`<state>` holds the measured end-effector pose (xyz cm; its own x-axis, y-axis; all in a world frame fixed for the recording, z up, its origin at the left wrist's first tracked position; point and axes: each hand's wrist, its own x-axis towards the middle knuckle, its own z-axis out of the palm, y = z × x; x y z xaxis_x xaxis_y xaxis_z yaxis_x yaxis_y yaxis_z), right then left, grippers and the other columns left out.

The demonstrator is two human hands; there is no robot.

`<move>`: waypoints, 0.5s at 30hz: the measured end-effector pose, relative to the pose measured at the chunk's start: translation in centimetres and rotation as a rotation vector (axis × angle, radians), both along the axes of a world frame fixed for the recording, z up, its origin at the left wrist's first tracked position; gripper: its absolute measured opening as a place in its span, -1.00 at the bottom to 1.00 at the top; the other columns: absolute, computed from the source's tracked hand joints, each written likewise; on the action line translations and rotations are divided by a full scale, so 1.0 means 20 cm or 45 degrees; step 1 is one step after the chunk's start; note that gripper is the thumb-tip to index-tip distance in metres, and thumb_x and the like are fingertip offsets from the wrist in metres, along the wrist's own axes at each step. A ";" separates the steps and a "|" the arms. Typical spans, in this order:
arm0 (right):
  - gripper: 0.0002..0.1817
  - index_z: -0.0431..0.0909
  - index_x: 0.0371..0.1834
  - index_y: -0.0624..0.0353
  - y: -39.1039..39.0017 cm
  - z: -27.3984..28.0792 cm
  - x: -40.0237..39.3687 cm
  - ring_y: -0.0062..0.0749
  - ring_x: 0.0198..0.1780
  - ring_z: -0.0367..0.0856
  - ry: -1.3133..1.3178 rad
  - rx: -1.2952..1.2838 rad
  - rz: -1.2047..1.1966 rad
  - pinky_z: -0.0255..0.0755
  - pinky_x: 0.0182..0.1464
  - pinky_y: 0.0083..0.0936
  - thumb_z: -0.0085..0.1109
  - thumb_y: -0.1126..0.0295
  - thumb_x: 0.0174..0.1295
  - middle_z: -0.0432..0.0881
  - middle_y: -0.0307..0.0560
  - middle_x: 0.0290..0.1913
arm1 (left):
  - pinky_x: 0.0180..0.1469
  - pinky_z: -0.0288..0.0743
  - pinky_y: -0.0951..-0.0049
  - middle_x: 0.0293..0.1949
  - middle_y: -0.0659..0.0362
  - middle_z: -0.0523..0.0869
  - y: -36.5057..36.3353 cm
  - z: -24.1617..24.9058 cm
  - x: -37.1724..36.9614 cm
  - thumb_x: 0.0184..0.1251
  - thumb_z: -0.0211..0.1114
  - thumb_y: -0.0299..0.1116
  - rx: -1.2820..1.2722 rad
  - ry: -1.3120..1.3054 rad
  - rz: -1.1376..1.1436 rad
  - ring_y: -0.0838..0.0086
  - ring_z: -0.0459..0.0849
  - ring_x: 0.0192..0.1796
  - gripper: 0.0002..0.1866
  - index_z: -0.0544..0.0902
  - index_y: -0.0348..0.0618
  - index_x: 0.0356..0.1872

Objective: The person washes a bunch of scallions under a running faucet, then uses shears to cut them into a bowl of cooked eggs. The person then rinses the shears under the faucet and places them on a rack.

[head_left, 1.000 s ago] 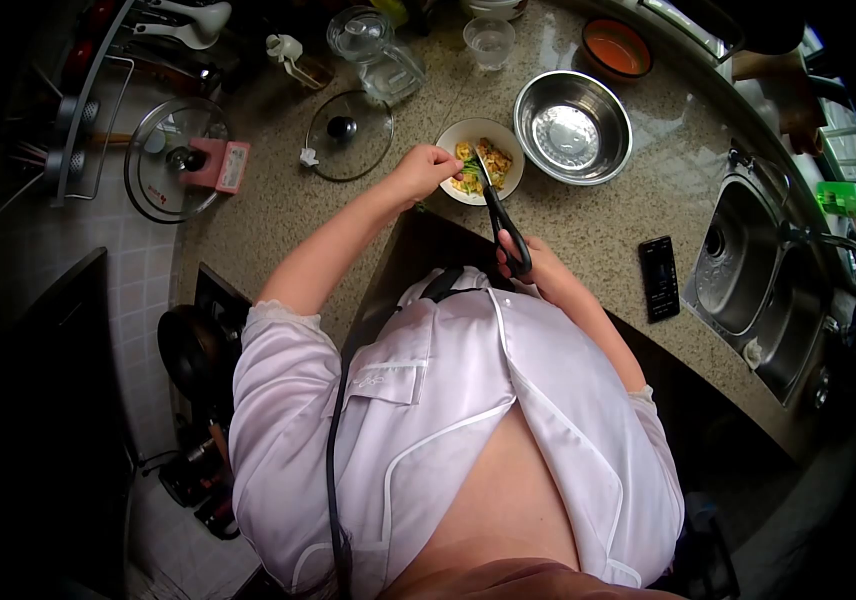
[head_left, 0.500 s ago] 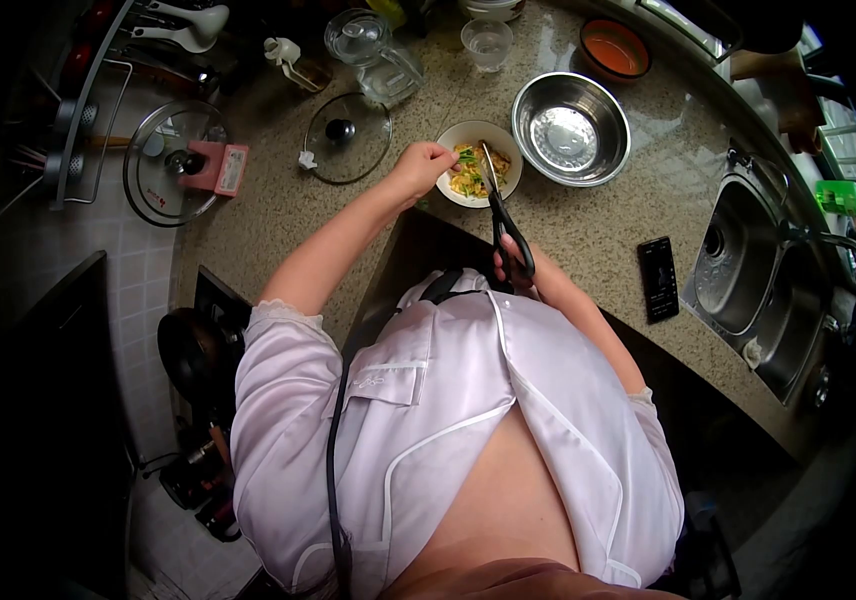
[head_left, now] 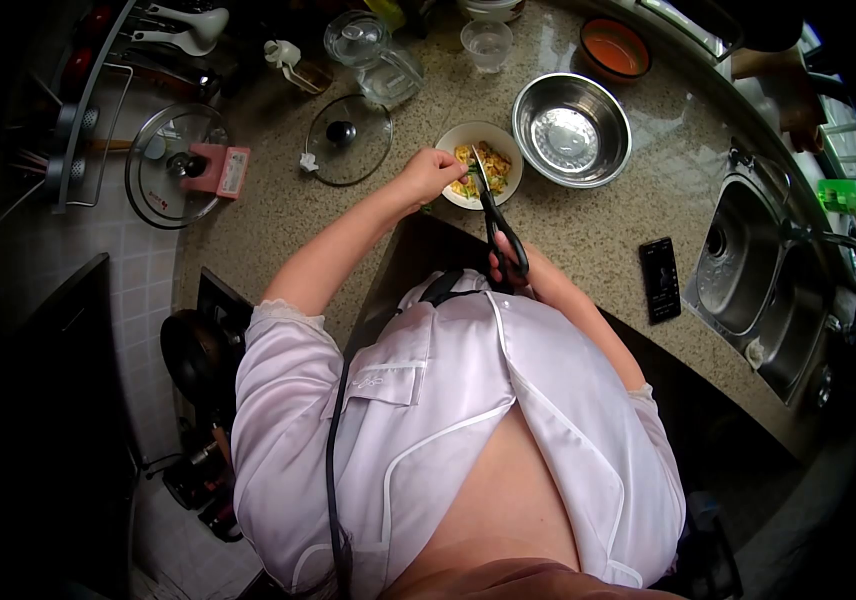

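Observation:
A white bowl (head_left: 510,192) of chopped yellow and green food (head_left: 494,163) stands near the counter's front edge. Over its left rim my left hand (head_left: 432,176) pinches some green scallion (head_left: 472,168), mostly hidden by the fingertips. My right hand (head_left: 501,256) is wrapped round the black handles of a pair of scissors (head_left: 489,205). Their metal blades reach over the bowl, close beside the left fingertips and the scallion. Whether the blades touch the scallion is too small to tell.
Right of the bowl sits a steel basin (head_left: 572,130), with a brown bowl (head_left: 615,49) behind it. A glass lid (head_left: 363,150) lies to the left, near a glass pitcher (head_left: 388,75). A phone (head_left: 659,280) rests by the sink (head_left: 738,262).
The scissors have shifted left, bringing their blades nearer my left fingertips. My left hand has moved slightly right and down, still pinching the scallion.

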<state>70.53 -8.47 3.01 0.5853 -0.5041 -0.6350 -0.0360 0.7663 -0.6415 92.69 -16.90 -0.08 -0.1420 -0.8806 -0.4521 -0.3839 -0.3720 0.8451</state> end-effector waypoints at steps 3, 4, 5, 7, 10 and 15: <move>-0.50 0.39 -0.52 0.09 0.00 0.03 0.01 -0.64 -0.52 0.32 -0.031 0.000 -0.018 0.11 -0.48 -0.70 0.03 -0.17 0.14 0.38 -0.30 -0.58 | -0.46 0.20 0.60 -0.60 0.31 0.55 0.00 0.00 0.01 0.18 0.21 -0.26 0.020 -0.044 -0.046 0.68 0.36 -0.54 -0.76 0.68 -0.23 -0.48; -0.50 0.39 -0.52 0.09 -0.01 0.02 0.01 -0.64 -0.52 0.32 -0.031 -0.001 -0.019 0.11 -0.48 -0.70 0.03 -0.17 0.14 0.38 -0.30 -0.58 | -0.45 0.19 0.62 -0.58 0.32 0.55 0.00 -0.01 0.01 0.21 0.19 -0.24 0.009 -0.053 -0.080 0.70 0.35 -0.51 -0.75 0.67 -0.23 -0.45; -0.50 0.39 -0.54 0.10 -0.01 0.02 0.01 -0.63 -0.53 0.32 -0.003 -0.024 -0.013 0.11 -0.48 -0.70 0.03 -0.16 0.14 0.38 -0.30 -0.59 | -0.45 0.19 0.62 -0.58 0.32 0.55 -0.01 -0.01 0.02 0.21 0.19 -0.24 0.009 -0.053 -0.080 0.70 0.35 -0.51 -0.75 0.67 -0.23 -0.45; -0.50 0.39 -0.56 0.10 -0.01 -0.01 0.01 -0.63 -0.54 0.32 0.025 -0.046 -0.006 0.11 -0.49 -0.70 0.03 -0.15 0.15 0.38 -0.30 -0.60 | -0.43 0.19 0.62 -0.60 0.35 0.51 -0.01 0.03 0.01 0.21 0.19 -0.23 0.080 -0.057 -0.039 0.69 0.33 -0.53 -0.74 0.68 -0.22 -0.46; -0.50 0.38 -0.61 0.11 0.00 -0.09 0.01 -0.62 -0.57 0.31 0.091 -0.150 0.055 0.10 -0.51 -0.68 0.03 -0.14 0.16 0.38 -0.30 -0.64 | -0.48 0.17 0.61 -0.60 0.37 0.47 -0.02 -0.05 0.03 0.22 0.18 -0.23 -0.014 0.015 -0.026 0.68 0.29 -0.56 -0.74 0.68 -0.22 -0.46; -0.51 0.41 -0.60 0.12 0.02 -0.15 0.02 -0.62 -0.58 0.30 0.080 -0.070 -0.062 0.10 -0.51 -0.67 0.04 -0.11 0.16 0.40 -0.28 -0.65 | -0.57 0.08 0.62 -0.62 0.39 0.40 -0.03 0.00 0.02 0.24 0.17 -0.22 0.045 0.011 0.008 0.70 0.24 -0.60 -0.73 0.67 -0.22 -0.43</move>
<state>70.85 -8.09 -0.05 0.5191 -0.5660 -0.6404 -0.0415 0.7317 -0.6804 93.05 -17.49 -0.09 -0.1403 -0.8651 -0.4815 -0.3741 -0.4040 0.8348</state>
